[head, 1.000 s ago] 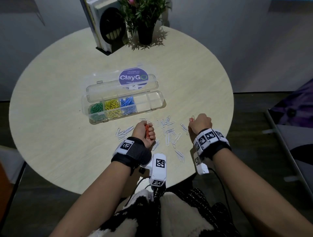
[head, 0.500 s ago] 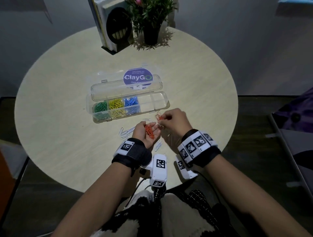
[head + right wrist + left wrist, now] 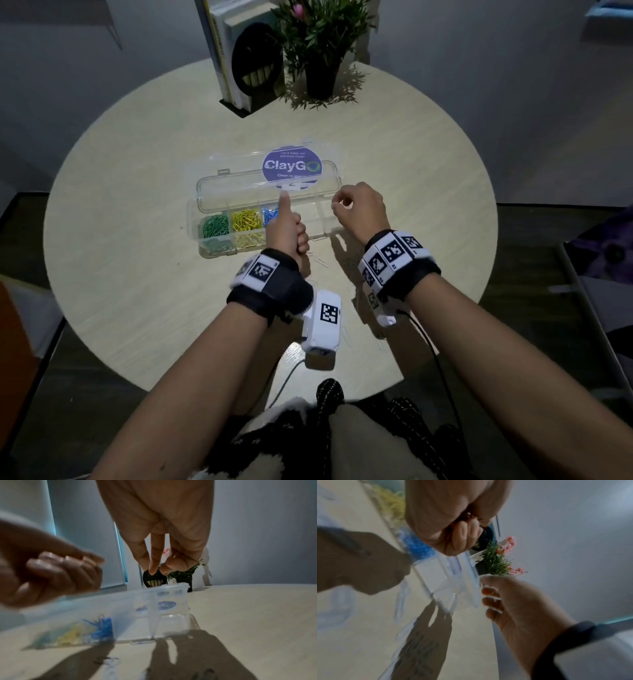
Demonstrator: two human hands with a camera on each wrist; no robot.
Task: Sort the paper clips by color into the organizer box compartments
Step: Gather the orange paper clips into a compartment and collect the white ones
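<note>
The table [image 3: 137, 205] carries the open box [image 3: 205, 209] near its middle, lid flat behind it. Three compartments on the left are filled: green clips [image 3: 215, 226], yellow clips [image 3: 246, 221], blue clips [image 3: 270, 215]; the right-hand compartments look empty.

Judging by this, the step in hand is delivery of another colour. The left hand [image 3: 286, 233] is a fist with the thumb stuck up, hovering over the box beside the blue section. Its wrist view shows dark wire tucked between the curled fingers [image 3: 462, 536], probably clips, though their colour is too blurred to tell. The right hand [image 3: 359, 209] hangs above the box's right end, thumb and fingertips [image 3: 152, 566] pinched nearly together; whether they hold a clip I cannot tell.

The next move calls for centring the fist over the empty section next to blue and loosening it gently (a spill into blue would undo the sorting).

Beyond the box stand a plant [image 3: 318, 44] and books [image 3: 233, 51], well clear. Pale loose clips [image 3: 322, 262] lie on the table near the wrists, still to be sorted.
</note>
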